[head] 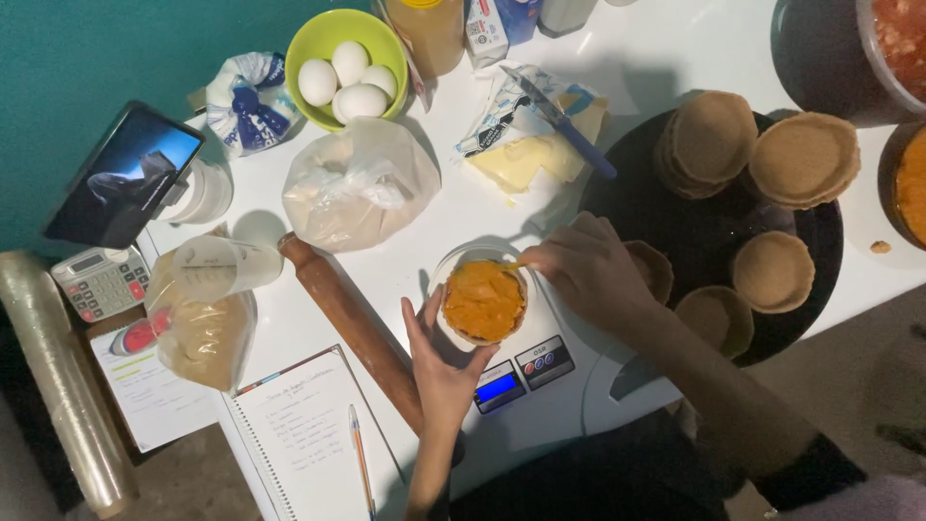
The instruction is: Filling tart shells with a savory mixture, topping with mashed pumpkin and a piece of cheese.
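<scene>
Orange filling: a smooth mound fills the small tart shell (484, 301), which sits on the kitchen scale (526, 371) near the middle of the white table (666, 68).
Left hand (442, 359): fingers spread wide and curved, cupping the near-left rim of the tart shell; thumb along its lower edge.
Right hand (588, 270): fingers pinched narrowly on a thin utensil (513, 264) whose tip touches the filling at the shell's far-right rim; what kind of utensil it is cannot be told.
Kitchen scale: white, with a lit blue display and small buttons facing the person.
Black round tray (714, 227): just right of the scale, holding several empty pastry shells (772, 272), some stacked at its far side.
Rolling pin (352, 328): wooden, lying diagonally just left of the left hand.
Notebook (304, 429): open, spiral-bound, with a pen (361, 473) on it, at the near-left edge.
Green bowl (333, 29): holds four white eggs (342, 79), at the far side.
Butter (526, 159): on its opened wrapper, with a blue-handled knife (564, 125) across it.
Plastic bag (357, 183): tied, with pale contents, between the bowl and the rolling pin.
Tablet (121, 174): propped at the left, beside a calculator (101, 282).
</scene>
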